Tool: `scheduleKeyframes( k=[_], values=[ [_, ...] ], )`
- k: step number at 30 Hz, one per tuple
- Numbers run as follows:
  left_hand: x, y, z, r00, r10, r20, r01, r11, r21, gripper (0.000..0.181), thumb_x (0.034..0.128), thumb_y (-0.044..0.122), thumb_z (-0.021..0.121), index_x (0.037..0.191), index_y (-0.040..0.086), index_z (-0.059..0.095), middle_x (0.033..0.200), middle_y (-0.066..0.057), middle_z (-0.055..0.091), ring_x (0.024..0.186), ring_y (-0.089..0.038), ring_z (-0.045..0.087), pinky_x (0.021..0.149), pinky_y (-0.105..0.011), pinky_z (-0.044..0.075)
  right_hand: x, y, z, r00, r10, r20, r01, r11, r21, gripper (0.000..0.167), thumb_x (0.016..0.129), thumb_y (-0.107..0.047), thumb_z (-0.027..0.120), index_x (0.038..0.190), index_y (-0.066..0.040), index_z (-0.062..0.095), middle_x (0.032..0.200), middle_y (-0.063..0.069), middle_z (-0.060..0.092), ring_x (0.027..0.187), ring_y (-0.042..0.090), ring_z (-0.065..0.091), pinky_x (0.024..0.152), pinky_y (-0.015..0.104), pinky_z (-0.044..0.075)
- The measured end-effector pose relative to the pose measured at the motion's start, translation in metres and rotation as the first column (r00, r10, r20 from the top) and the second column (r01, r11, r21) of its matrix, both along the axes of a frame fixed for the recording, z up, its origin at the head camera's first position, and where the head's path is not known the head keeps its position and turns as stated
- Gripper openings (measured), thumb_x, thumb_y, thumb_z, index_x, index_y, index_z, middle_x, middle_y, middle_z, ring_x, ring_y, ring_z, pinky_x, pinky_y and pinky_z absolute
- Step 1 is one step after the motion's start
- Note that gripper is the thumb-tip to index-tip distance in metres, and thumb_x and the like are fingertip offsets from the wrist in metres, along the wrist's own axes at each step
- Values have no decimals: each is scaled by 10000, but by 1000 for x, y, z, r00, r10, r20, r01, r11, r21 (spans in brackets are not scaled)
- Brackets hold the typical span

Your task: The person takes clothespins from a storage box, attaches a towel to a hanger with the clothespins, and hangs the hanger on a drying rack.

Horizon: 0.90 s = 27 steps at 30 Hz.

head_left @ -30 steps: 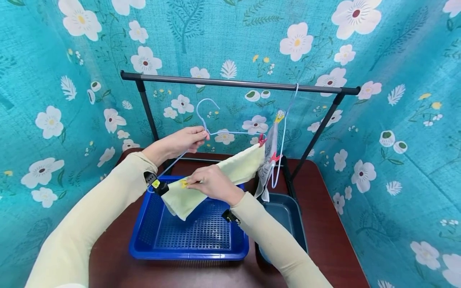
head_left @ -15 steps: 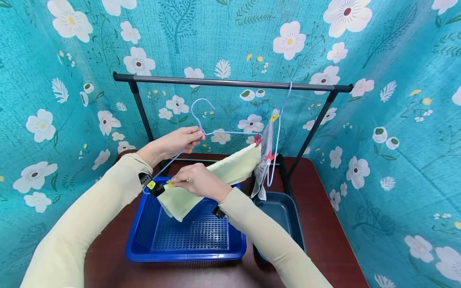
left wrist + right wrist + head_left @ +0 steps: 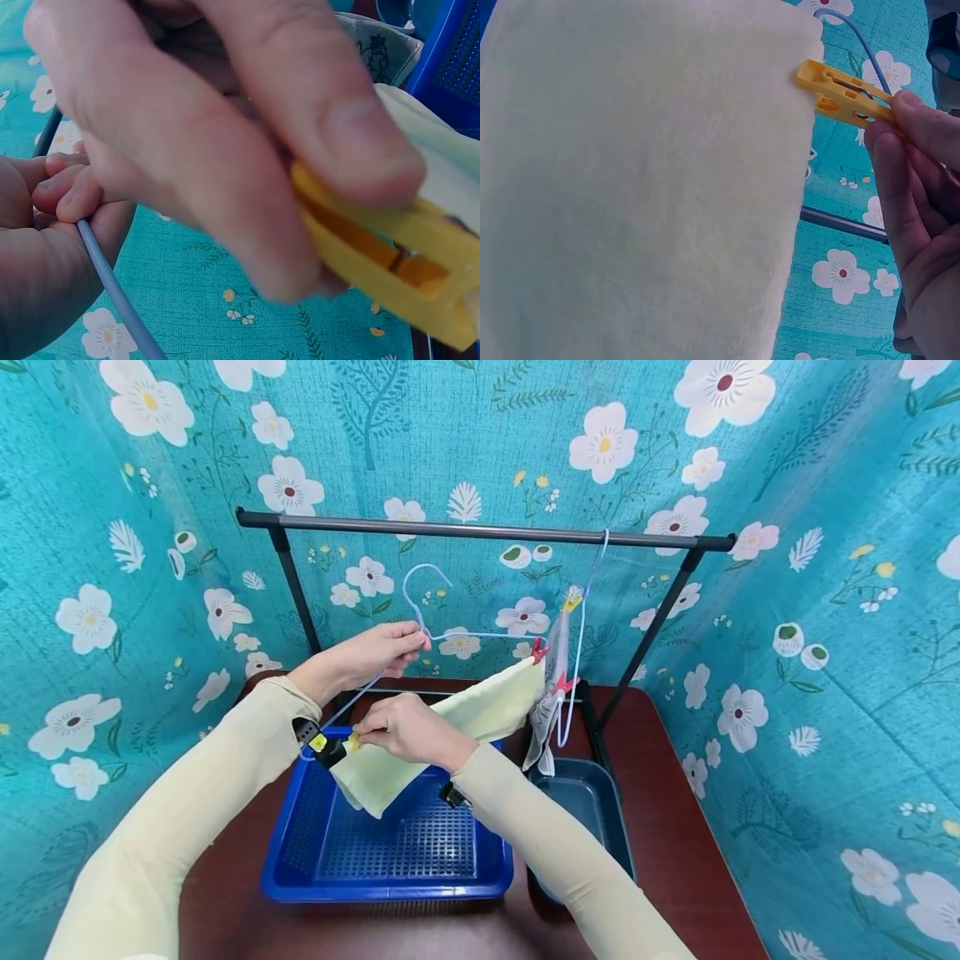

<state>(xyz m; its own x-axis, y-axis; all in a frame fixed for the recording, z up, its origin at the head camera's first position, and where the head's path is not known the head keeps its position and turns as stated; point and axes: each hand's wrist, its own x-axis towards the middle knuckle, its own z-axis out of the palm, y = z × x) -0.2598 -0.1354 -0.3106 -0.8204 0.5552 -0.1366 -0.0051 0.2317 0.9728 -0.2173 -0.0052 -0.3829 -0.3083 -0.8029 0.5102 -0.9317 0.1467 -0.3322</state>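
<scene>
My left hand (image 3: 367,662) grips a light blue wire hanger (image 3: 487,634) just below its hook, holding it in front of the rack. A pale yellow towel (image 3: 483,702) hangs slanting along the hanger's lower side. Its right upper corner is fastened by a red clothespin (image 3: 539,650). Between thumb and fingers, my right hand (image 3: 412,731) pinches the handle end of a yellow clothespin (image 3: 847,94) at the towel's left upper corner. In the right wrist view the pin's tip meets the towel's edge, with the hanger wire close by. Whether the pin clamps the wire cannot be made out.
A black rack bar (image 3: 450,529) spans the back. From its right part hangs another hanger (image 3: 577,668) with a grey patterned cloth (image 3: 551,710), held by a yellow and a red clothespin. Below are a blue basket (image 3: 390,893) and a dark basin (image 3: 622,835) on the brown table (image 3: 675,860).
My right hand has slid leftward along the towel's top edge with the yellow clothespin, to the corner. My left hand keeps its grip on the hanger. The head view has shifted slightly.
</scene>
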Motion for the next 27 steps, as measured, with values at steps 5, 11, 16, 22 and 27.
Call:
scheduleKeyframes(
  k=[5, 11, 16, 22, 27],
  values=[
    [2, 1, 2, 1000, 1, 7, -1, 1000, -1, 268, 1047, 242, 313, 1038, 24, 469, 754, -35, 377, 512, -113, 219, 526, -242, 263, -3, -3, 2, 999, 19, -26, -19, 1000, 23, 75, 825, -63, 731, 893, -54, 760, 855, 8, 708, 781, 72, 643, 730, 99, 428],
    [4, 2, 4, 1000, 11, 5, -11, 1000, 10, 269, 1048, 238, 306, 1033, 22, 465, 758, -38, 371, 516, -114, 217, 525, -242, 259, -5, -6, 4, 1000, 9, 1, -9, 997, 81, 73, 835, -73, 722, 895, -73, 764, 849, -3, 709, 795, 76, 645, 744, 119, 437],
    [3, 1, 1, 999, 33, 5, -33, 999, 30, 263, 1048, 238, 301, 1019, 26, 453, 756, -33, 362, 522, -111, 216, 520, -240, 255, -8, -7, 0, 1000, -1, 24, -1, 993, 116, 77, 844, -83, 715, 902, -82, 766, 867, -4, 712, 818, 73, 648, 757, 125, 441],
    [1, -1, 0, 999, 50, 1, -50, 998, 46, 262, 1049, 241, 300, 1013, 28, 449, 754, -31, 355, 526, -112, 222, 511, -239, 253, -7, -9, 0, 999, 34, -18, -32, 993, 116, 66, 850, -73, 705, 879, -68, 764, 847, -17, 705, 808, 66, 643, 760, 136, 440],
    [1, -1, 0, 998, 56, 1, -56, 997, 46, 266, 1048, 248, 301, 1017, 27, 447, 751, -29, 349, 532, -111, 223, 511, -231, 257, -7, -10, 1, 999, 42, -14, -39, 989, 142, 66, 849, -76, 706, 884, -71, 762, 853, -23, 701, 808, 65, 639, 760, 142, 441]
  ],
)
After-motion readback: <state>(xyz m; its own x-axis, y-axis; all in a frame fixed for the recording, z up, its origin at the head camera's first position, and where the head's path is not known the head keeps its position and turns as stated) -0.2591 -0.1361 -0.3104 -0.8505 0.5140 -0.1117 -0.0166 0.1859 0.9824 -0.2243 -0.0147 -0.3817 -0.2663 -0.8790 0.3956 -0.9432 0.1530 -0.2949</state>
